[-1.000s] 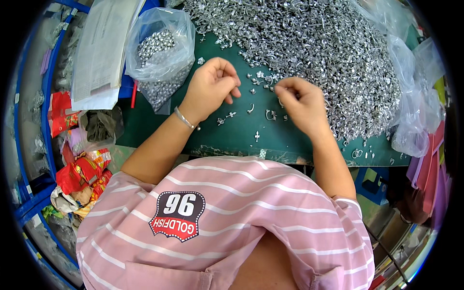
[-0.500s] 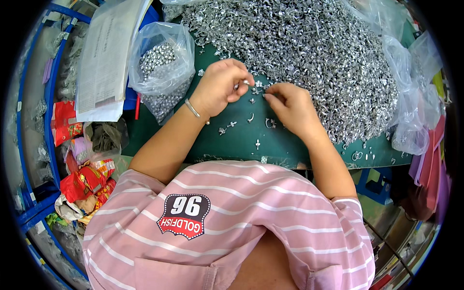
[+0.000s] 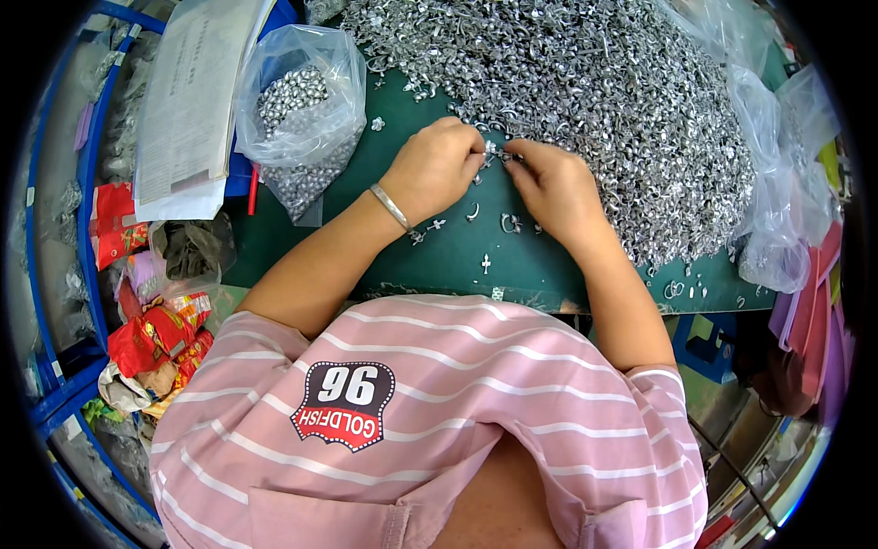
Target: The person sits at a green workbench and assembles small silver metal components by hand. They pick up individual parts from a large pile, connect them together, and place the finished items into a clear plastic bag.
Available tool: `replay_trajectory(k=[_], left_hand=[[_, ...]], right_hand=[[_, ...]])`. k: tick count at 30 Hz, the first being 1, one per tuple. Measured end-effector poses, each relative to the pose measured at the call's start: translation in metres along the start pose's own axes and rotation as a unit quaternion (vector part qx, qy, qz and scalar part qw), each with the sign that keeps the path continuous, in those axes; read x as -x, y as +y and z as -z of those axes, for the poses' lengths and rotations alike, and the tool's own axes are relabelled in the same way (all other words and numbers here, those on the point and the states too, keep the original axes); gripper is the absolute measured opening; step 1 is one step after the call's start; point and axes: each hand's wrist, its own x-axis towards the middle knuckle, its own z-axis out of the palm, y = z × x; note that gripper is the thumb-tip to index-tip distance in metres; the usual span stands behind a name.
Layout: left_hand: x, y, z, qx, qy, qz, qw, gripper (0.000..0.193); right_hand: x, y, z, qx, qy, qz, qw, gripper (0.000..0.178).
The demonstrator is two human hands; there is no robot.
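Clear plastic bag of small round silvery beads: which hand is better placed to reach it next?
The left hand, most likely: it lies between the clear plastic bag and the right hand, which sits farther away, beside the large heap of silvery metal pieces.

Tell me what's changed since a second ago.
The left hand moved right and the right hand moved left, bringing their fingers close together by small pieces. Whether either took or released one is unclear. The pile, bag and cross stayed put.
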Motion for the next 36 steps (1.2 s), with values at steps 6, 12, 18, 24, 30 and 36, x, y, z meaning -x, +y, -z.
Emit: replay_trajectory(k=[6,12,18,24,30,36], left_hand=[[0.006,0.009,0.040,0.626,0.003,0.290,0.724,0.011],[0.017,-0.010,0.040,0.225,0.003,0.162,0.961,0.006],[0.026,-0.010,0.033,-0.031,-0.024,0.034,0.999,0.014],[0.019,0.000,0.040,0.602,-0.054,0.294,0.740,0.008],[0.018,0.008,0.015,0.052,-0.032,0.075,0.995,0.011],[0.016,0.010,0.010,0.174,-0.070,0.107,0.976,0.011]], right_hand=[[0.004,-0.002,0.005,0.029,-0.058,-0.053,0.996,0.019],[0.004,-0.001,0.011,0.047,-0.075,-0.049,0.995,0.018],[0.006,-0.001,0.007,0.068,-0.011,-0.010,0.998,0.016],[0.002,-0.002,-0.001,0.056,0.013,-0.007,0.998,0.012],[0.008,0.006,0.012,-0.274,-0.025,-0.159,0.948,0.012],[0.033,0.011,0.031,-0.378,-0.074,-0.176,0.906,0.012]])
